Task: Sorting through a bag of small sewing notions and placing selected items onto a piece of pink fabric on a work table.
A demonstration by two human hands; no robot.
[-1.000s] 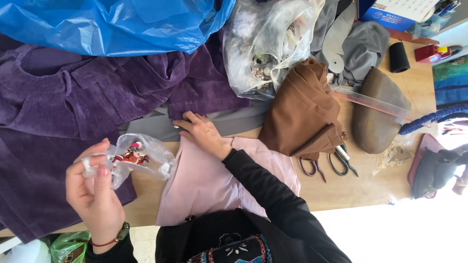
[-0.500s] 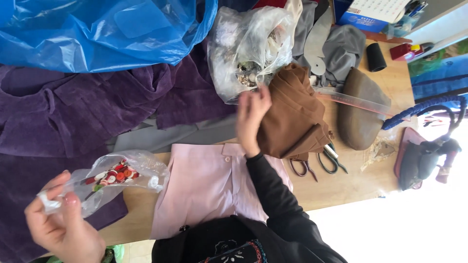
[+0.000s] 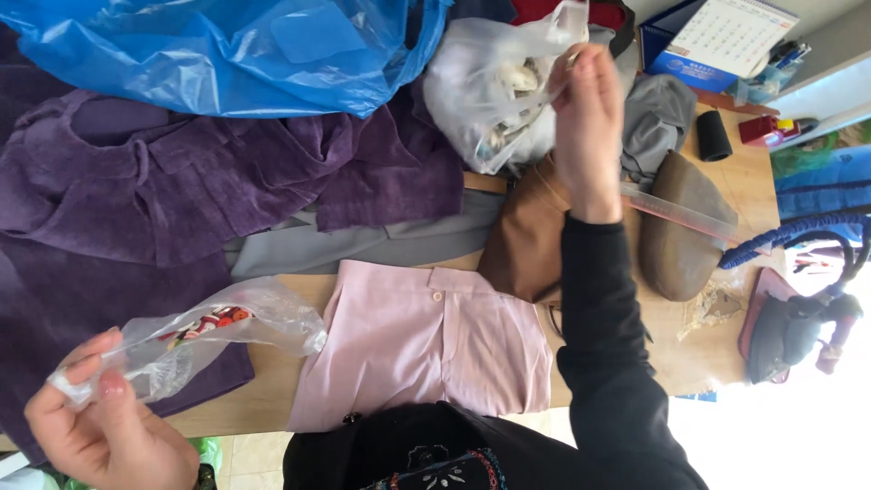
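A wooden worktable (image 3: 272,399) lies heaped with purple garments (image 3: 181,191), a pale pink garment (image 3: 426,345) near its front edge and a blue plastic bag (image 3: 227,54) along the far edge. The left hand (image 3: 100,426), at the near left corner, has its fingers pinched together on one end of a small clear bag of red buttons (image 3: 209,331), whose long axis slants up and right toward the pink garment. The right hand (image 3: 590,127), well apart at the far edge, grips the neck of a white plastic bag (image 3: 494,95) with closed fingers.
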